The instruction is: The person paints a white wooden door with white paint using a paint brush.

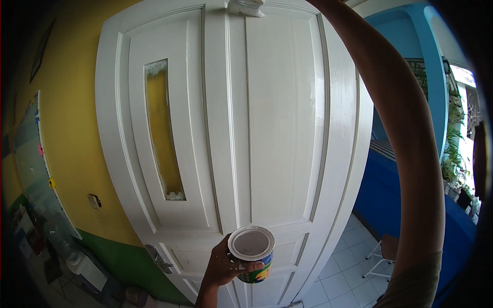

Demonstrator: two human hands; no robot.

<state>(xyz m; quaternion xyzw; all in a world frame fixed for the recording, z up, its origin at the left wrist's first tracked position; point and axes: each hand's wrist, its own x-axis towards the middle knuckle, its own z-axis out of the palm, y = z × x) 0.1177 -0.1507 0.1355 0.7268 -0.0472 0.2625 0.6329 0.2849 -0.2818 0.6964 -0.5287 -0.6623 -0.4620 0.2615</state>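
My left hand [222, 263] is closed around a paint can [255, 277], a small open tin with a colourful label and a whitish rim. Pale paint shows inside, and white specks mark my fingers. The can is upright in front of the lower part of a white panelled door [282, 123]. At the top edge of the view, the white-coated bristles of a paintbrush [246, 7] are against the door; the brush's handle is out of sight. My right arm reaches up along the right side, and its hand lies beyond the top edge.
The door has a narrow glass pane [165, 133] smeared white at its ends, and a metal handle [158, 258] low on its left. A yellow and green wall [97, 154] with a board stands left. Right are a blue wall [380, 190], a chair [389, 248] and a tiled floor.
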